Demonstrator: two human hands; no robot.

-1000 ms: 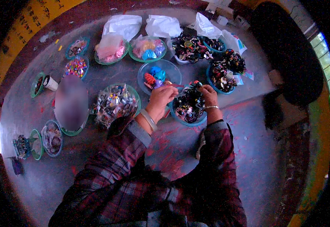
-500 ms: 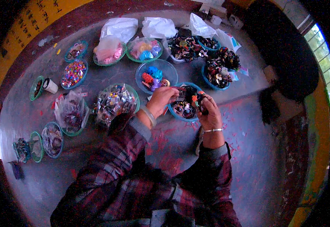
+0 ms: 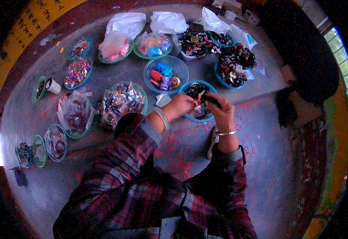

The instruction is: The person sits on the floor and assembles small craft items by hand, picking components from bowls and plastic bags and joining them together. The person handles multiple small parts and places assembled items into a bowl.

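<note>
Dark, looped, cord-like bunch [image 3: 212, 99] sits between thumb and fingertips of the right hand [image 3: 223, 113], whose grip pinches it, while the left hand [image 3: 180, 106] presses its fingertips together at an orange-red strip [image 3: 200, 96] just beside, the round blue plastic bowl [image 3: 210, 118] underneath presumably placed to catch loose pieces.

Showing blue on basin [image 3: 201, 120] below fingers [image 3: 190, 103], black and orange-red on bundle [image 3: 200, 96] between them, maroon plaid on sleeves [image 3: 128, 149] behind.

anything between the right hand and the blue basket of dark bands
Nothing visible: the right hand, holding a dark piece, overlaps the right side of the blue basket in this view; the left hand is at its near left side.
</note>
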